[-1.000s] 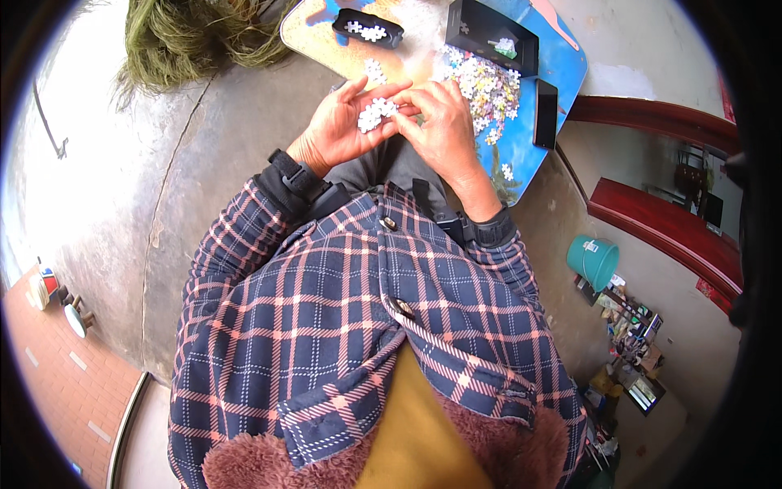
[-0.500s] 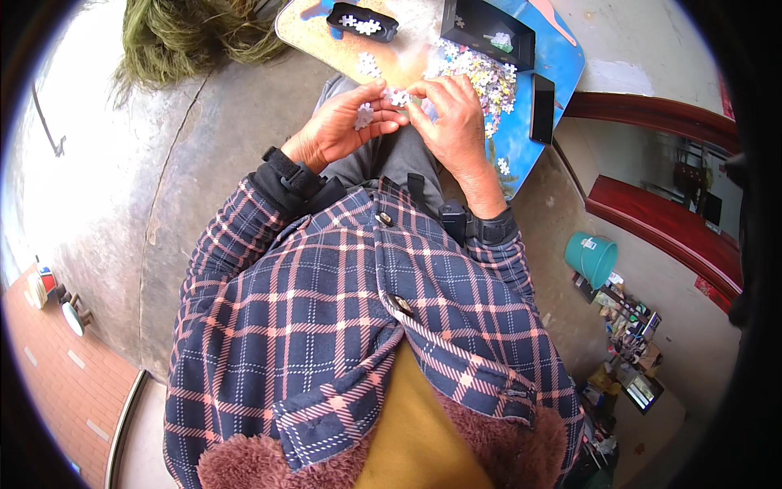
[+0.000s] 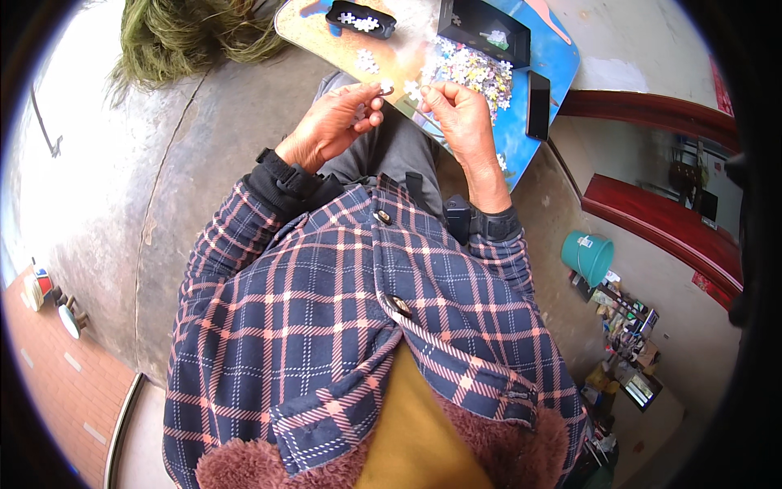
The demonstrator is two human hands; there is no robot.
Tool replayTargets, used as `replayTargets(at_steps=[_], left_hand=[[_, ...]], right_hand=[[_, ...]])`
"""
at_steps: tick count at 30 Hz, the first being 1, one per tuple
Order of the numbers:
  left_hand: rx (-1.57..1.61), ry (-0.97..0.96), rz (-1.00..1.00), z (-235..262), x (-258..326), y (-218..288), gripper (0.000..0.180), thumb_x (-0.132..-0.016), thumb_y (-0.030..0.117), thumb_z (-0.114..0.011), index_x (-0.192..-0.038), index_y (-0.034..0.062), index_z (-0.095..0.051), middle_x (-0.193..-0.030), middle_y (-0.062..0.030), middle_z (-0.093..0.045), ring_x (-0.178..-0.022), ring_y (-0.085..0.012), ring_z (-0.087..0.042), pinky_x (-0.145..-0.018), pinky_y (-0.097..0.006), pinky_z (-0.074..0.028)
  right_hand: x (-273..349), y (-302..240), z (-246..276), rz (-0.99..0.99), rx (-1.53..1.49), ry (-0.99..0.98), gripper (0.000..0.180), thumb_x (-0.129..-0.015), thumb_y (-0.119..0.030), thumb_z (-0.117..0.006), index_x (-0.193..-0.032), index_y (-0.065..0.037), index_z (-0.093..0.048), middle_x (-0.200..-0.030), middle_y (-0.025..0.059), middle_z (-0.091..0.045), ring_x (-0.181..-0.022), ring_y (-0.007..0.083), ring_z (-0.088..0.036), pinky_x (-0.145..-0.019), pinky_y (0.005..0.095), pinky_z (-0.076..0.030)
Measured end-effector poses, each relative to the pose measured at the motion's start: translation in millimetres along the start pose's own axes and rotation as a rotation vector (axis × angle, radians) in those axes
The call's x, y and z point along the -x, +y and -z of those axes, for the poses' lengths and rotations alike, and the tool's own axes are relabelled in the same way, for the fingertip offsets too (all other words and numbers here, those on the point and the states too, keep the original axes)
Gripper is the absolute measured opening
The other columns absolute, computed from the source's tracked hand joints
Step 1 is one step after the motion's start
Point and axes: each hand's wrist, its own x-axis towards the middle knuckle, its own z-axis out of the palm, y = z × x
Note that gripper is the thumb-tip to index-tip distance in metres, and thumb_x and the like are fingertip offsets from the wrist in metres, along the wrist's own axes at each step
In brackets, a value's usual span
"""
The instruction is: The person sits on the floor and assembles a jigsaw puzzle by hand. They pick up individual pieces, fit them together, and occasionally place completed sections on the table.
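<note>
My left hand (image 3: 330, 122) is closed, with a white jigsaw puzzle piece (image 3: 386, 86) pinched at its thumb and fingertips. Another pale piece (image 3: 359, 112) shows partly within its curled fingers. To the right, my right hand (image 3: 463, 122) has thumb and forefinger pressed together; what they hold, if anything, is too small to make out. A white piece (image 3: 412, 90) appears just left of those fingertips. Beyond my right hand spreads a pile of loose puzzle pieces (image 3: 476, 75). A small cluster of pieces (image 3: 366, 61) lies beyond my left hand.
The blue and sandy patterned table (image 3: 326, 42) holds a small black tray (image 3: 383, 31) with pieces, a larger black box (image 3: 481, 37) and a dark phone (image 3: 538, 106). Green fibrous strands (image 3: 191, 37) lie at the far left. A teal bucket (image 3: 587, 257) stands to the right.
My hands have drawn apart: the right one has moved right, away from the left. The left fingers have curled in more, with a piece at their tips.
</note>
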Motion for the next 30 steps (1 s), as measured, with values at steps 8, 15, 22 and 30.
replayTargets(at_steps=[8,15,22,30], left_hand=[[-0.109,0.095,-0.01,-3.8,2.2,-4.2,0.015,-0.094,0.019,-0.06,-0.096,0.0038,-0.063,-0.076,-0.0012,-0.059,-0.063,-0.0099,-0.056,-0.047,-0.015,-0.035],[-0.101,0.089,-0.036,7.7,-1.3,-6.7,0.014,-0.091,0.018,-0.066,-0.091,0.0045,-0.064,-0.074,-0.0008,-0.059,-0.063,-0.0096,-0.056,-0.055,-0.018,-0.044],[-0.158,0.058,0.004,1.3,-1.0,-16.4,0.015,-0.09,0.02,-0.067,-0.093,0.0049,-0.064,-0.082,-0.0023,-0.064,-0.065,-0.0086,-0.057,-0.059,-0.018,-0.046],[-0.103,0.133,-0.114,-3.6,0.6,-17.4,0.016,-0.09,0.022,-0.066,-0.093,0.0065,-0.062,-0.08,-0.0008,-0.061,-0.063,-0.0074,-0.055,-0.054,-0.017,-0.04]], right_hand=[[0.0,3.3,4.0,-0.062,-0.038,-0.049,0.019,-0.091,-0.017,-0.065,-0.082,0.0,-0.066,-0.069,-0.0017,-0.062,-0.063,0.0036,-0.052,-0.058,0.0201,-0.041],[-4.1,6.8,-1.2,-0.113,-0.066,-0.067,0.017,-0.09,-0.019,-0.067,-0.085,-0.003,-0.067,-0.072,-0.0025,-0.061,-0.063,0.0029,-0.049,-0.058,0.018,-0.039],[-10.9,17.9,-22.5,-0.16,-0.293,0.088,0.015,-0.089,-0.019,-0.068,-0.085,-0.004,-0.067,-0.071,-0.0022,-0.06,-0.061,0.0035,-0.048,-0.057,0.0179,-0.039],[-5.8,18.5,-33.4,-0.082,-0.265,-0.008,0.015,-0.089,-0.019,-0.069,-0.089,-0.004,-0.069,-0.073,-0.0021,-0.061,-0.063,0.0038,-0.048,-0.058,0.0182,-0.038]])
